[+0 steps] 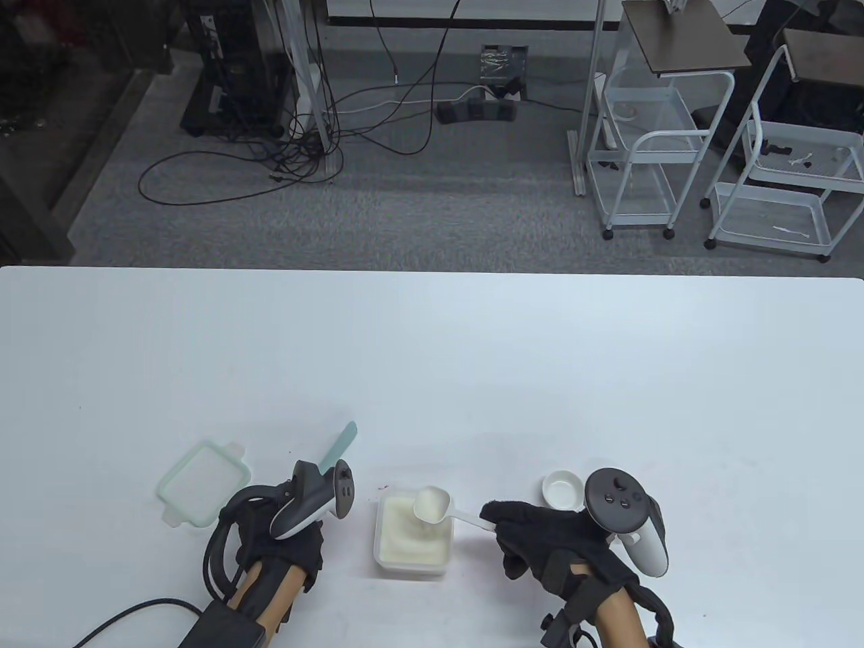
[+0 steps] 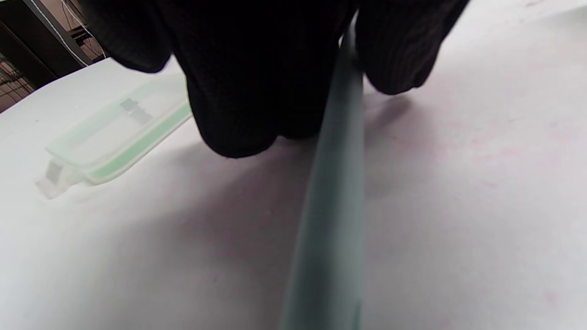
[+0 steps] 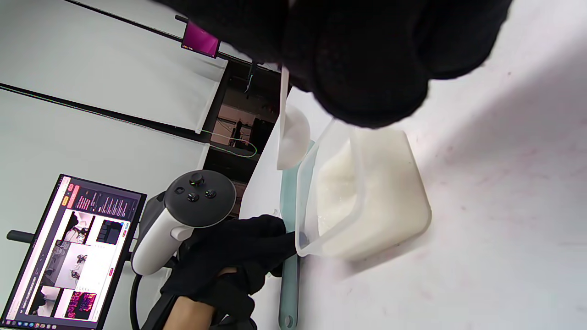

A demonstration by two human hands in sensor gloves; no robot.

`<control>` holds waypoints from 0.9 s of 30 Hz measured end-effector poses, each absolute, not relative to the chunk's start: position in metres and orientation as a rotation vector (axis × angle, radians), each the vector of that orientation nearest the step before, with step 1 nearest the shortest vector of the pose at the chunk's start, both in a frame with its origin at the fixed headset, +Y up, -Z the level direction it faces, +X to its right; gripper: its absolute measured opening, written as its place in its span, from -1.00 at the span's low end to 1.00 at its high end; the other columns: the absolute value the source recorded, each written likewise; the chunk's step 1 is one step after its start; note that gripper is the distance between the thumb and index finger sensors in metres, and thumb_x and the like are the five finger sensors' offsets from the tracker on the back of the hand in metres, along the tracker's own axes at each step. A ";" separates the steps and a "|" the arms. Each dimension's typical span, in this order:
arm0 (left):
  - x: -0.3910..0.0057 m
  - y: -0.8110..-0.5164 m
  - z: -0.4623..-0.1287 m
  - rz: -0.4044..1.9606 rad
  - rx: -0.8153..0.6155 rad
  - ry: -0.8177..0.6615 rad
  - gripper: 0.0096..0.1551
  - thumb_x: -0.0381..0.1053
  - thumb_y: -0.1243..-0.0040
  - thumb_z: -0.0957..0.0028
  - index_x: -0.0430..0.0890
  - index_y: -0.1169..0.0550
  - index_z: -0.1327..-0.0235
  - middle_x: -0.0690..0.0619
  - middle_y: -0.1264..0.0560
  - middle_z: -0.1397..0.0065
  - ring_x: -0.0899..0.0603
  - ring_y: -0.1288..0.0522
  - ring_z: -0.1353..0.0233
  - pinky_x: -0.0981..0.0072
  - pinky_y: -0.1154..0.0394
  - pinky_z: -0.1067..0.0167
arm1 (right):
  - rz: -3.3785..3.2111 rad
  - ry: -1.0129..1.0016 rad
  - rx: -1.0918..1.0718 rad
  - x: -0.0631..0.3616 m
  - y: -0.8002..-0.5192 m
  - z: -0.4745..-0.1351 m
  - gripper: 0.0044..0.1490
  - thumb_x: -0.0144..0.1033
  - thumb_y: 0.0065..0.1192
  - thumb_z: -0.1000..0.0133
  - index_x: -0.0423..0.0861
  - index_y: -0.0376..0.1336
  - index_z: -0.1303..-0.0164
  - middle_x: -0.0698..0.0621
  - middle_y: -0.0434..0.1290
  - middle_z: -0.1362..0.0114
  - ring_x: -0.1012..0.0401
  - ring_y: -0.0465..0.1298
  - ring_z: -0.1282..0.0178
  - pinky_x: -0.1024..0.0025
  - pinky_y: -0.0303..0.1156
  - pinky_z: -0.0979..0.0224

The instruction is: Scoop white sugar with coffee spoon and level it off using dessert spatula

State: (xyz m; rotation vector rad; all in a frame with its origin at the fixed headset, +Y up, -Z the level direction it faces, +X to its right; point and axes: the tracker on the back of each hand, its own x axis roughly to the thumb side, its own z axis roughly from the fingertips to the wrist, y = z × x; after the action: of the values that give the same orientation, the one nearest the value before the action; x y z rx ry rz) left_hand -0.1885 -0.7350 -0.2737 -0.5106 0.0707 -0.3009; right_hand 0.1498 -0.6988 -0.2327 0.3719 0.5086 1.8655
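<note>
The right hand (image 1: 540, 540) pinches the handle of the spoon (image 1: 439, 507), fingers curled tight on it. The spoon bowl sits over the tub (image 1: 413, 536) of sugar (image 1: 405, 536) and holds a heap of sugar that looks higher than its rim. The left hand (image 1: 283, 540) grips the spatula (image 1: 337, 447), with fingers curled around its handle; the green blade points up and away, just left of the tub. The lid (image 1: 200, 482) lies on the table (image 1: 432, 364) to the left, and a small white cup (image 1: 563, 489) sits close to the right hand. The step now seems to be the leveling: the scoop looks done and the heap is not yet flat. To do it well, hold the spoon flat and still over the tub, so loose sugar falls back in and not on the table. Bring the spatula over and lay its straight edge on the spoon's rim near the handle. Slide it slowly across to the tip in one smooth push. Do not press hard, or the spoon may tip and spill. Do not go fast, or sugar may fly out past the tub. The spoon handle is thin, so the pinch needs to stay firm.
</note>
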 end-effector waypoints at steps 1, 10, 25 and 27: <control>-0.190 -0.733 -0.273 -0.284 -0.504 0.067 -0.14 0.36 -0.16 -0.27 -0.24 -0.54 -0.59 -0.07 -0.67 -0.35 -0.18 -0.71 -0.26 -0.34 -0.42 -0.42 | 1.867 0.510 0.372 0.149 -0.699 -0.233 -0.45 -0.52 0.14 -0.28 -0.47 0.30 -0.42 -0.25 0.51 -0.03 0.04 0.63 0.16 -0.23 0.47 -0.29; -0.186 -0.707 -0.268 -0.127 -0.246 -0.115 0.20 0.47 0.04 -0.21 -0.30 -0.07 -0.86 -0.41 -0.15 -0.81 -0.66 -0.25 -0.62 -0.66 -0.12 -0.41 | 1.874 0.527 0.373 0.147 -0.701 -0.232 -0.45 -0.52 0.14 -0.28 -0.47 0.30 -0.42 -0.25 0.51 -0.03 0.04 0.63 0.16 -0.23 0.46 -0.29; -0.170 -0.697 -0.257 -0.079 -0.128 -0.286 0.26 0.49 0.10 -0.20 -0.31 0.07 -0.87 -0.53 0.13 -0.82 -0.77 0.02 -0.63 -0.77 0.06 -0.34 | 1.777 0.291 0.244 0.191 -0.677 -0.226 -0.44 -0.53 0.15 -0.27 -0.48 0.29 -0.43 -0.28 0.50 -0.05 0.02 0.63 0.14 -0.25 0.45 -0.29; -0.171 -0.697 -0.258 -0.082 -0.134 -0.285 0.26 0.49 0.10 -0.20 -0.31 0.07 -0.87 -0.54 0.13 -0.81 -0.77 0.02 -0.64 -0.77 0.06 -0.34 | 1.780 0.250 0.200 0.204 -0.673 -0.224 -0.44 -0.53 0.14 -0.27 -0.47 0.28 -0.43 -0.28 0.50 -0.05 0.02 0.62 0.14 -0.25 0.44 -0.29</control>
State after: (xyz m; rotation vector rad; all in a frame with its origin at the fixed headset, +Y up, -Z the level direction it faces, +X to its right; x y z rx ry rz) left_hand -0.1707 -0.6972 -0.2576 -0.1340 -0.2852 -0.0820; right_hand 0.2040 -0.6733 -0.2241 0.1999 0.2497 1.7802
